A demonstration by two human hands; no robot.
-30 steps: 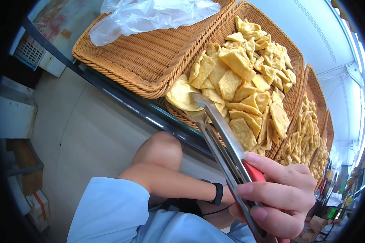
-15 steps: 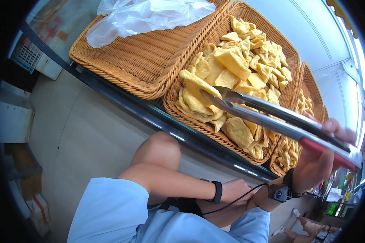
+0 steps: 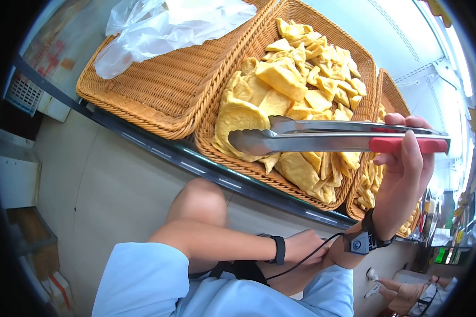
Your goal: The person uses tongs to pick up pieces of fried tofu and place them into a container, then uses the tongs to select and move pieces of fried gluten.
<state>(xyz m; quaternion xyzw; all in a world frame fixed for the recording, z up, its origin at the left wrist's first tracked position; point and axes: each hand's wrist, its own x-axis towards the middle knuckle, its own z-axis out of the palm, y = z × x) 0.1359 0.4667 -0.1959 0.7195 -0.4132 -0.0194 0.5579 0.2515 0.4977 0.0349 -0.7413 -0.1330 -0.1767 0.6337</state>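
Note:
My right hand [image 3: 409, 158] is closed around the red-gripped end of a pair of metal tongs [image 3: 322, 141]. The scalloped tips are apart, over the near left part of a wicker basket [image 3: 366, 63] of yellow, flat, folded food pieces [image 3: 280, 79]. A broad rounded piece [image 3: 239, 120] lies right by the tips. Low in the view, my left hand [image 3: 305, 246] is by my right forearm and leg, its fingers mostly hidden. A dark band circles my left wrist, and a small device with a cable is strapped to my right one.
Left of the food is another wicker basket [image 3: 158, 87] with a crumpled clear plastic bag [image 3: 169, 29] over its far side. A further basket [image 3: 390, 87] with yellow pieces stands on the right. A dark counter edge [image 3: 180, 158] runs along the baskets. Another person's legs [image 3: 399, 290] appear at lower right.
The tongs have swung to a more level angle, and their tips are wider apart and further left. The broad piece at the tips now lies lower on the pile. My left hand stays put.

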